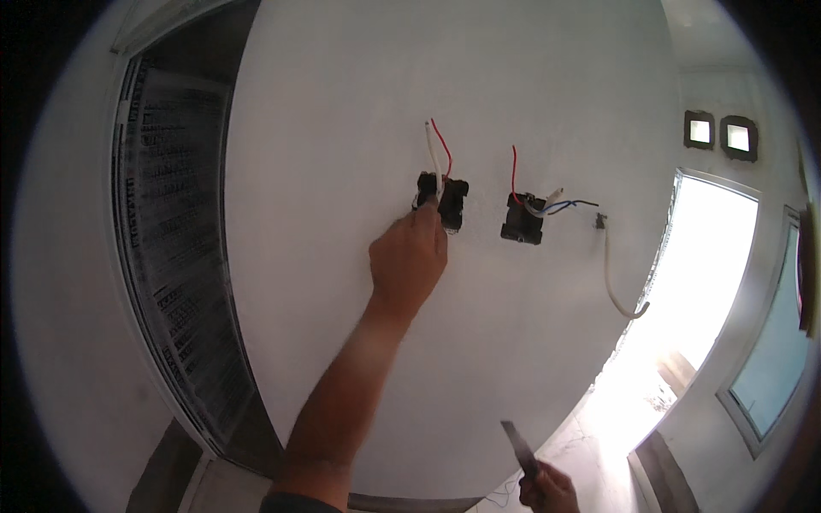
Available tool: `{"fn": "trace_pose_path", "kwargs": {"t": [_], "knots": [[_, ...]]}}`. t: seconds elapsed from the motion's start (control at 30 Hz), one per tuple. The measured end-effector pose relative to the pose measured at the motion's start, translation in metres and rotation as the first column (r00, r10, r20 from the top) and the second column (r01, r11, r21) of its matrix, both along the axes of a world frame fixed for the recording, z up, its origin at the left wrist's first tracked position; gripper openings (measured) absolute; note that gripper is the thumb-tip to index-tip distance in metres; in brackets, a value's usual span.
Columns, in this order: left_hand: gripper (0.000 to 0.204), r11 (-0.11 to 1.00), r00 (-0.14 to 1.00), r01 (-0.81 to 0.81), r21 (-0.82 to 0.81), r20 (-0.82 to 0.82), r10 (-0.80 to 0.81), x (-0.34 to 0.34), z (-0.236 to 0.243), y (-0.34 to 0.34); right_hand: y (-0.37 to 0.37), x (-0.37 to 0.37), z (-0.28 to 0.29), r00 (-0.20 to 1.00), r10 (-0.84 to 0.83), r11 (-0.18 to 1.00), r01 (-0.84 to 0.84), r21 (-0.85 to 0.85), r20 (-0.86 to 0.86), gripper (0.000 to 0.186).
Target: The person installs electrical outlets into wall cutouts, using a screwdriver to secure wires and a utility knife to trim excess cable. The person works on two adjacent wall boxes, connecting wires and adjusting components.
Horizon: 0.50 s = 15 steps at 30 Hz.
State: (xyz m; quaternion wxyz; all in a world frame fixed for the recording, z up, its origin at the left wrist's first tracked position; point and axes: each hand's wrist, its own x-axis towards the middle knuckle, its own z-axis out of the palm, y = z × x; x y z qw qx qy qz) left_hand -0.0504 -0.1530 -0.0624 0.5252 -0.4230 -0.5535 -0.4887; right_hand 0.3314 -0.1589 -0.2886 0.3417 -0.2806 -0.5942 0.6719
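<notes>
My left hand [410, 256] reaches up to a black wall box [455, 205] set in the white wall. Its fingers are pinched together at the lower end of a white cable [434, 154] that comes out of this box; the fingertips are partly hidden. A thin red wire [443, 145] sticks up beside the cable. Low on the right, my right hand [552, 489] is closed round the handle of a knife-like tool with a flat grey blade [518, 446]. The blade points up and left, away from the wall boxes.
Right of the first box sits a second black wall box [522, 221] with red, blue and dark wires. Farther right, a loose white cable [610, 265] hangs from a hole. A bright doorway [705, 274] opens at the right; a dark framed opening [184, 239] stands left.
</notes>
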Motion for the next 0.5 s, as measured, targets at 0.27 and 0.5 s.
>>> {"fn": "trace_pose_path", "kwargs": {"t": [0.27, 0.5], "knots": [[0.015, 0.993, 0.995, 0.098, 0.072, -0.041, -0.095, -0.004, 0.000, 0.003, 0.036, -0.060, 0.129, 0.885, -0.450, 0.350, 0.294, 0.889, -0.116, 0.033], [0.014, 0.990, 0.990, 0.140, 0.021, 0.023, -0.141, -0.008, -0.006, -0.007, 0.044, -0.151, 0.244, 0.921, -0.328, -0.376, 0.077, 0.923, -0.210, 0.037]]}}
